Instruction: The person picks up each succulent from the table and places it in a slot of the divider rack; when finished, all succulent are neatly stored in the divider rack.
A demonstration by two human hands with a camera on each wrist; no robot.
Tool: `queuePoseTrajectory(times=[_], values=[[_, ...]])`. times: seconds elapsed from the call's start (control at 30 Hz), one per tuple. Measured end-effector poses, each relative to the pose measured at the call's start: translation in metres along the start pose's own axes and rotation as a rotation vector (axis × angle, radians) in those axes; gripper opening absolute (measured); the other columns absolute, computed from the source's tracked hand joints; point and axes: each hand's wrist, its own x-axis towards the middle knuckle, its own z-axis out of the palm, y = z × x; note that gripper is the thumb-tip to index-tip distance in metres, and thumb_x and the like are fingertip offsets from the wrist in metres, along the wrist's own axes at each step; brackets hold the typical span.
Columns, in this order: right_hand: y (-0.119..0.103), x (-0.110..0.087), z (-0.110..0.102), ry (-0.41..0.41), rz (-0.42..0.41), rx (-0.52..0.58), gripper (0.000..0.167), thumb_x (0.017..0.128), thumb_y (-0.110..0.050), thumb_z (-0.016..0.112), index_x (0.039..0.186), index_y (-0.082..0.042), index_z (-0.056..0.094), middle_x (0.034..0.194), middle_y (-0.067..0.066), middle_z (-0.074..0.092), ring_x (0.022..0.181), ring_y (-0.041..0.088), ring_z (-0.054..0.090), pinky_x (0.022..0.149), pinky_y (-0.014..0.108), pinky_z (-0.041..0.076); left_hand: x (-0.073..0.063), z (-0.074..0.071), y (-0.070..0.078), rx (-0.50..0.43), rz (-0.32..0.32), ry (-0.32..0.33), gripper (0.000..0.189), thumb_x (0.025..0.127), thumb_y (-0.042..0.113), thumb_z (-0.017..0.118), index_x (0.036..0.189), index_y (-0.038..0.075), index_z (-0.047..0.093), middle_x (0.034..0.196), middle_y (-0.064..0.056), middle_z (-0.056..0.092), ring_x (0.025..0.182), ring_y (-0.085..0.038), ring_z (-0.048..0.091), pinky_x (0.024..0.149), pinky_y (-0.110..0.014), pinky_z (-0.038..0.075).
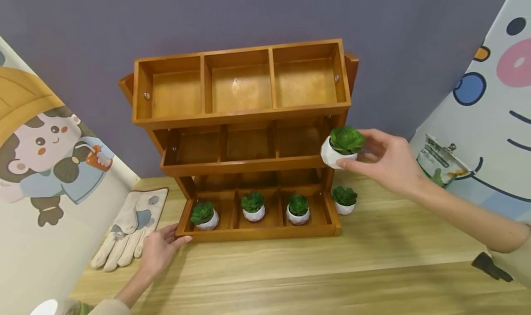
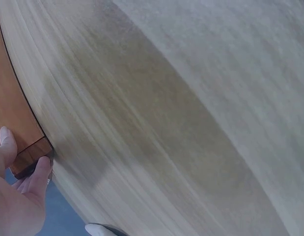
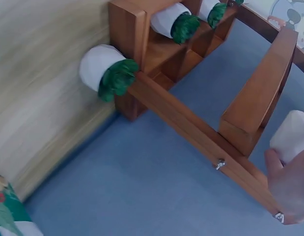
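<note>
My right hand [image 1: 394,163] pinches a small potted succulent [image 1: 346,140] by its white faceted pot, thumb in front. It is held up at the right end of the middle tier of a three-tier wooden shelf [image 1: 253,234]. In the right wrist view, the held pot [image 3: 290,135] shows at the right edge, its leaves out of sight. My left hand [image 1: 156,250] grips the front left corner of the bottom tier, thumb on one side and fingers on the other in the left wrist view. Three potted succulents [image 1: 297,206] stand in the bottom compartments, one in each.
Another potted succulent [image 1: 345,200] stands on the table [image 1: 265,278] just right of the shelf. White work gloves [image 1: 134,232] lie at the left. A clipped bag [image 1: 441,160] stands at the back right. A white-topped container [image 1: 47,307] shows at the lower left.
</note>
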Motion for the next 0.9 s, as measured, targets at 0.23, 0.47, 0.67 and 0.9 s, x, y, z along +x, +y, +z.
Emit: queuePoseTrajectory(times=[0.23,0.47,0.67,0.9], values=[[-0.011,0.023,0.013,0.034,0.05,-0.063,0.063,0.081,-0.026,0.082,0.134,-0.007,0.055,0.125,0.013,0.063,0.106,0.02,0.067,0.08,0.016,0.056,-0.002,0.001,-0.001,0.015,0.038,0.034,0.052,0.078,0.014,0.083,0.116,-0.014,0.063,0.101,-0.031,0.067,0.089,-0.038,0.07,0.067,-0.03,0.061],[-0.006,0.044,0.033,0.022,0.043,-0.155,0.076,0.08,-0.032,0.083,0.14,-0.002,0.049,0.13,0.019,0.059,0.108,0.032,0.065,0.088,0.041,0.057,-0.004,0.003,-0.001,0.039,0.081,0.021,0.049,0.081,0.011,0.08,0.117,-0.017,0.061,0.101,-0.031,0.067,0.089,-0.038,0.07,0.066,-0.031,0.061],[0.0,0.055,0.049,-0.008,-0.008,-0.148,0.074,0.078,-0.027,0.084,0.138,0.002,0.05,0.129,0.02,0.059,0.11,0.034,0.064,0.089,0.043,0.057,-0.004,0.004,0.0,0.048,0.076,0.023,0.049,0.081,0.011,0.08,0.118,-0.017,0.061,0.104,-0.032,0.066,0.091,-0.039,0.069,0.067,-0.029,0.061],[0.008,0.066,0.06,-0.045,-0.043,-0.228,0.074,0.079,-0.03,0.083,0.138,0.002,0.05,0.119,0.022,0.065,0.101,0.034,0.067,0.083,0.045,0.059,-0.002,0.005,-0.002,0.045,0.055,0.015,0.049,0.083,0.01,0.079,0.119,-0.016,0.061,0.107,-0.032,0.065,0.094,-0.04,0.068,0.071,-0.031,0.061]])
